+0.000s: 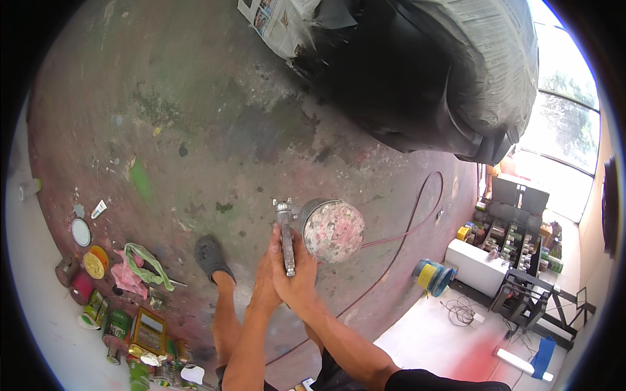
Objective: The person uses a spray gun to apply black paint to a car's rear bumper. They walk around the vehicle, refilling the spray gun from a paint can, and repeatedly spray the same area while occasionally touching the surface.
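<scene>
In the middle of the view I hold a metal spray gun (285, 242) with a round paint cup whose top (334, 231) is spattered pink, white and grey. My right hand (298, 274) is closed round the gun beside the cup. My left hand (266, 281) presses against the gun's other side, its fingers closed and partly hidden. A thin reddish hose (396, 236) trails over the floor behind the cup. Beyond the gun, at the upper right, stands a glossy black vehicle body part (391, 72), partly masked with newspaper (489, 58).
Paint cans (117, 326), a yellow-rimmed tub (96, 262) and pink and green rags (147, 264) lie at the lower left. My foot in a dark clog (210, 255) is on the stained floor (195, 130). A blue bucket (433, 277) and crowded shelves (515, 231) stand at the right.
</scene>
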Demonstrator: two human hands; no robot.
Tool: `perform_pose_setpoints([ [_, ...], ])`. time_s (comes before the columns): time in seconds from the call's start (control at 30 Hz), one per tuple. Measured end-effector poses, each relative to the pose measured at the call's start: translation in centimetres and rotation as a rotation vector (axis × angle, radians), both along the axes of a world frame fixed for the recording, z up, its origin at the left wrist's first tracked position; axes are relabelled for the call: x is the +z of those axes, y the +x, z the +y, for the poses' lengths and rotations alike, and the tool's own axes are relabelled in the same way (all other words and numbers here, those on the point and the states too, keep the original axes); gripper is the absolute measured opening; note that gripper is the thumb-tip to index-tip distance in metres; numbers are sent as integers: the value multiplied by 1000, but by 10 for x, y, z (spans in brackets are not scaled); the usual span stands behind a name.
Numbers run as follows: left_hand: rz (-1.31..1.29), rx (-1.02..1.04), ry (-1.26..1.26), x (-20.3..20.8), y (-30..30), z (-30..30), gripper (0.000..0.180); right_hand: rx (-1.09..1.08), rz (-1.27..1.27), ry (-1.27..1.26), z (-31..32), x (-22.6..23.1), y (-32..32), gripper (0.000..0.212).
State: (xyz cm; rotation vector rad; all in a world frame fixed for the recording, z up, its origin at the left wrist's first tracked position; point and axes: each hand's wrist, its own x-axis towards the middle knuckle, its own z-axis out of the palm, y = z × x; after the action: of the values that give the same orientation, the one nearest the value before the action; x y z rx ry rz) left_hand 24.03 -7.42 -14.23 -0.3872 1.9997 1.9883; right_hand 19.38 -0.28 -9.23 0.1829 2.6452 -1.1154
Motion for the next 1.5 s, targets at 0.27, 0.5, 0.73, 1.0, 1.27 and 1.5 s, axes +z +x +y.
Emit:
perform_pose_setpoints([
  [0.27,163,349,77,12,-23,16,63,236,-214,143,75,79,70,86],
  [0.5,202,269,129,-16,-32,11,34,464,-956,646,185,140,288,104],
  [0.73,-61,341,148,-19,-78,23,34,-136,-922,560,237,107,324,95],
  [1.0,5,651,102,4,-132,35,49,-130,-989,538,241,101,325,84],
  [1.27,-13,464,213,32,-112,68,45,-141,-1008,531,242,104,322,79],
  [1.5,27,307,306,42,-97,63,41,-143,-996,545,243,102,318,82],
])
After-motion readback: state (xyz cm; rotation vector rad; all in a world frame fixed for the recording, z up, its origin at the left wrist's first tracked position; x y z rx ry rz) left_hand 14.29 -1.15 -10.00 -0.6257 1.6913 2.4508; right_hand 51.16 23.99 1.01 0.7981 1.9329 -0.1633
